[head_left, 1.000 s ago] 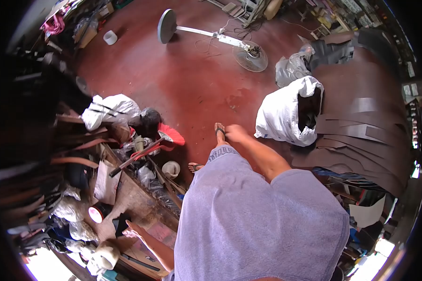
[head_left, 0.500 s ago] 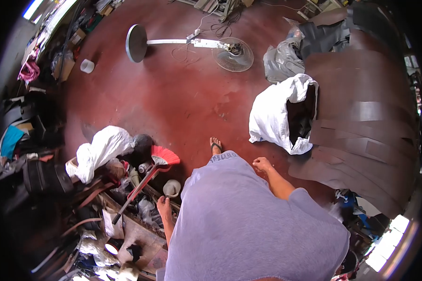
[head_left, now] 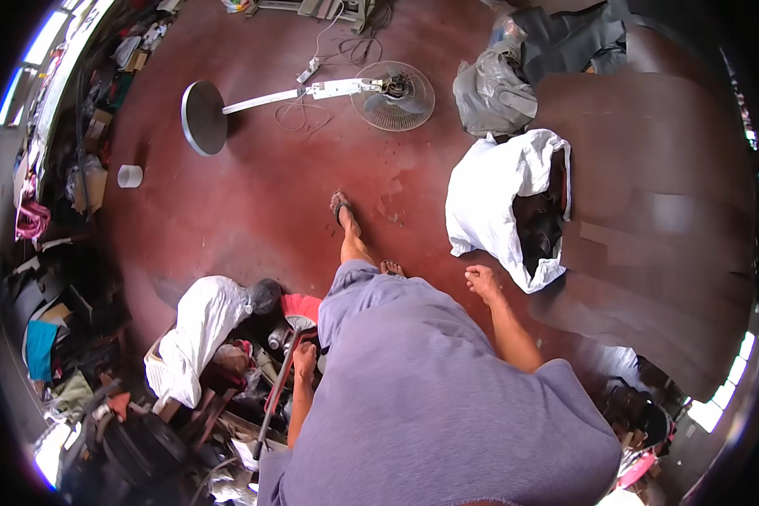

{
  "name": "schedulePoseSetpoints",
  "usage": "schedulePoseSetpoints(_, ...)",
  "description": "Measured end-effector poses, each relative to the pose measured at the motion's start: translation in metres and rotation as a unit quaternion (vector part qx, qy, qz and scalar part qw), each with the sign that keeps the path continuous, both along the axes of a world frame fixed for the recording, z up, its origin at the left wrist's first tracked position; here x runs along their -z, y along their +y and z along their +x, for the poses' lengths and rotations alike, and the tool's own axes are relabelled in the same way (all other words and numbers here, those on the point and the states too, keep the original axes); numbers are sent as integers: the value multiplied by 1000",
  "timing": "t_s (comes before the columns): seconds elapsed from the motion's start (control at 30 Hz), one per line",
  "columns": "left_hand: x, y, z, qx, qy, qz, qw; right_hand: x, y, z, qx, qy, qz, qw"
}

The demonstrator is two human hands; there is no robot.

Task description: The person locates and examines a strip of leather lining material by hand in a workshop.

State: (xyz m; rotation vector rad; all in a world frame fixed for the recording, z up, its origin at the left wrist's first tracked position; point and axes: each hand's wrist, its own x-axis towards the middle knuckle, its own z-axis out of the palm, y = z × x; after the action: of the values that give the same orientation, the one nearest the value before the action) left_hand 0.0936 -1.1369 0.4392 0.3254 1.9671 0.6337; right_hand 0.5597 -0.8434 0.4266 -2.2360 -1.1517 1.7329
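Note:
My right hand hangs beside my body, its fingers loosely curled with nothing seen in them. To its right, apart from it, is a white cloth sack with its dark mouth open. My left hand hangs on the other side with the fingers curled in. Right beside it runs the handle of a broom with red bristles; I see no grip on it. A white cloth bundle lies further left.
A pedestal fan lies on the red floor ahead, cords near it. Brown sheets are piled at the right, with grey plastic bags behind. A white tub stands left. Clutter lines the left side.
I have stepped forward, one sandalled foot now well ahead. The fan and sack sit nearer in view. My left hand now appears close beside the broom handle; my right hand remains at my side.

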Motion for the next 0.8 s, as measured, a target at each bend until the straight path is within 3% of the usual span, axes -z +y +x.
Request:
schedulePoseSetpoints(0.07, 32, 29, -35, 46, -10, 29, 998, 2, -1, -7, 26, -4, -20, 999)
schedulePoseSetpoints(0.1, 23, 71, -47, -19, -55, -55, 997, 0, 3, -12, 39, -7, -28, 999)
schedulePoseSetpoints(0.27, 74, 183, -139, 66, 9, 28, 997, -19, 36, -41, 98, -26, -61, 993)
schedulePoseSetpoints(0.33, 51, 254, -163, 74, 9, 21, 997, -25, 56, -52, 116, -29, -35, 992)
schedulePoseSetpoints(0.47, 57, 346, -220, 161, 49, 37, 985, -50, 114, -88, 143, -14, 18, 989)
schedulePoseSetpoints(0.63, 49, 436, -219, 187, 61, 7, 980, -62, 176, -112, 123, -26, 34, 991)
schedulePoseSetpoints(0.8, 39, 505, -181, 233, 51, -18, 971, -14, 262, -121, 27, -25, 82, 996)
